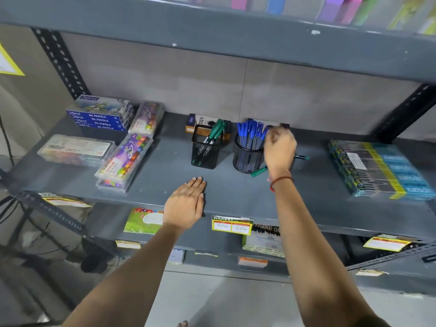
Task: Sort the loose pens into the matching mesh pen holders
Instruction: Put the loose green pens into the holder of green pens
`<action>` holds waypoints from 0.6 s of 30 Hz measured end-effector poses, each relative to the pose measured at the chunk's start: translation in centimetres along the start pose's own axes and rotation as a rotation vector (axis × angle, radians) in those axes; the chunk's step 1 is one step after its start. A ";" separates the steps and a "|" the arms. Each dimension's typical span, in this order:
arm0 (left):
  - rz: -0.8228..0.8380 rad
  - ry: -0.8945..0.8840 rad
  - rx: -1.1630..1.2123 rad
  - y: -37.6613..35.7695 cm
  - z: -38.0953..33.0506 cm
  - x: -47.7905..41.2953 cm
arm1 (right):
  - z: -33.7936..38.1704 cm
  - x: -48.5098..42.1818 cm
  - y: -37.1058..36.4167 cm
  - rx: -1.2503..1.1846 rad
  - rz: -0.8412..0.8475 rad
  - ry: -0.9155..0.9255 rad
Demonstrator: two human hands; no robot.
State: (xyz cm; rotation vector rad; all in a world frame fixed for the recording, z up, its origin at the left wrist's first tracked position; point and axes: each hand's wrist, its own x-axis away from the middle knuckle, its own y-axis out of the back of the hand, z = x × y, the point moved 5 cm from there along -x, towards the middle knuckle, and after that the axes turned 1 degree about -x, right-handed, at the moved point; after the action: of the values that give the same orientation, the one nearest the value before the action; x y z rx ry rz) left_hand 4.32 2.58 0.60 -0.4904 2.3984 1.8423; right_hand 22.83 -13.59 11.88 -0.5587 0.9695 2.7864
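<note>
Two black mesh holders stand on the grey shelf (231,190). The square holder (205,149) on the left has green pens (215,132) in it. The round holder (247,155) to its right is packed with blue pens (250,132). My right hand (279,149) hovers at the round holder's right rim, fingers pinched on a blue pen that sits among the others. A loose green pen (259,171) lies on the shelf under that hand, and another pen (302,157) pokes out to its right. My left hand (185,205) rests flat and empty near the shelf's front edge.
Oil pastel boxes (101,116) and clear crayon cases (126,159) fill the shelf's left side. A shrink-wrapped pack (379,169) lies at the right. Small cartons (207,122) stand behind the holders. Price tags (232,224) hang on the front edge, with another shelf above.
</note>
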 end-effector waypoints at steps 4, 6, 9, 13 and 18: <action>-0.012 0.001 0.004 0.1 0.0 0.0 | -6.1 2.5 -0.8 0.031 0.249 -0.096; -0.014 0.008 0.005 0.2 0.1 -0.1 | -7.1 4.0 -2.1 0.114 0.433 -0.006; -0.001 0.006 0.012 0.1 -0.1 0.0 | -7.7 5.8 -2.9 0.197 0.571 0.094; 0.014 0.006 0.012 0.1 -0.2 0.2 | -7.2 6.5 -2.7 0.337 0.611 0.218; 0.033 0.008 0.013 0.0 -0.2 0.4 | -5.1 7.6 -3.0 0.467 0.794 0.407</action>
State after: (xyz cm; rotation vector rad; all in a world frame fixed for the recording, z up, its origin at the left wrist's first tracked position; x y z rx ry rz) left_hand 3.91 2.31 0.58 -0.4608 2.4370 1.8400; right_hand 18.08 -14.33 3.51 -0.8146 2.2807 2.8994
